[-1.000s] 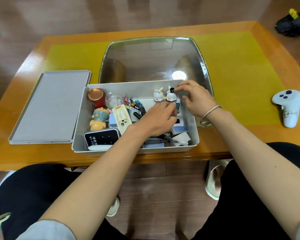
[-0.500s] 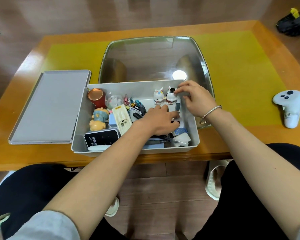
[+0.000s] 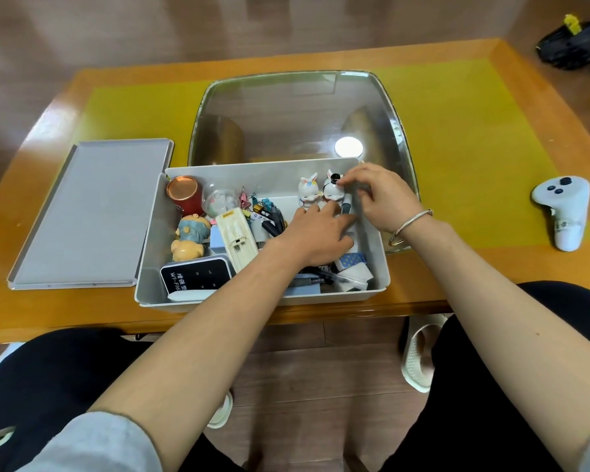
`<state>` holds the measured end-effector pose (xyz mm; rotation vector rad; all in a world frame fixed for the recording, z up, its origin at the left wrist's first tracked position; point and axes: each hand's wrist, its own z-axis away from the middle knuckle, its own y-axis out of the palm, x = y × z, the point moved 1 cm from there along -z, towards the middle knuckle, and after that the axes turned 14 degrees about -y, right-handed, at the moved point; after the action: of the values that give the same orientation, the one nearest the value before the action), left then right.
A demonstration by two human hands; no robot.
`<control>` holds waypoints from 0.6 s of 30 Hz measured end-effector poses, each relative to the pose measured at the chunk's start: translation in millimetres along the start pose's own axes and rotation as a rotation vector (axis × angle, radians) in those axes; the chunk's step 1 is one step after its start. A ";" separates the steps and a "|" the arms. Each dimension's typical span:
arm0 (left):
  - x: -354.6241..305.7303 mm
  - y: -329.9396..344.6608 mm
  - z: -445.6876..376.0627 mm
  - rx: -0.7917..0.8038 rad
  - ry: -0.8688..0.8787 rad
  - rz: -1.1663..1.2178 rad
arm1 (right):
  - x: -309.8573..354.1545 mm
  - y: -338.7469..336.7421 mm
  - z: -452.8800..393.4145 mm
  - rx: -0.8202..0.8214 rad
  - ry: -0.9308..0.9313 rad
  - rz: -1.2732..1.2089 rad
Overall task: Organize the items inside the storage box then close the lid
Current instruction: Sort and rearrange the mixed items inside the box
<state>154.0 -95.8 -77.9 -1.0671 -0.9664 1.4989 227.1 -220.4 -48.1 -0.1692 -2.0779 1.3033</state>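
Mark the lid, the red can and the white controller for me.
lid (image 3: 89,212), head view, middle of its flat panel.
red can (image 3: 182,188), head view, copper-coloured top.
white controller (image 3: 564,212), head view, middle of its body.

We see both hands inside the storage box (image 3: 382,267) at frame centre: right hand (image 3: 384,197) pinching a rabbit figurine (image 3: 332,192), left hand (image 3: 315,235) flat on clutter; lid (image 3: 89,212) left on the bench (image 3: 457,281).

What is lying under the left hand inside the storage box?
Beside the left hand in the storage box show dark pens and a blue patterned packet. What lies directly beneath the palm is covered.
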 end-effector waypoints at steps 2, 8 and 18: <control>4.7 0.8 0.3 -0.021 0.001 -0.007 | 0.8 0.6 0.8 -0.025 0.019 -0.002; 23.2 -1.3 -0.3 -0.021 0.011 0.059 | 1.7 0.2 0.9 -0.119 0.088 0.085; 26.9 2.4 4.4 -0.156 -0.102 0.121 | 2.9 -1.3 -27.6 0.070 0.071 0.323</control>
<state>146.5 -69.9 -82.8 -1.1875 -1.1221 1.6099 241.7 -199.1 -38.0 -0.5306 -1.9979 1.5332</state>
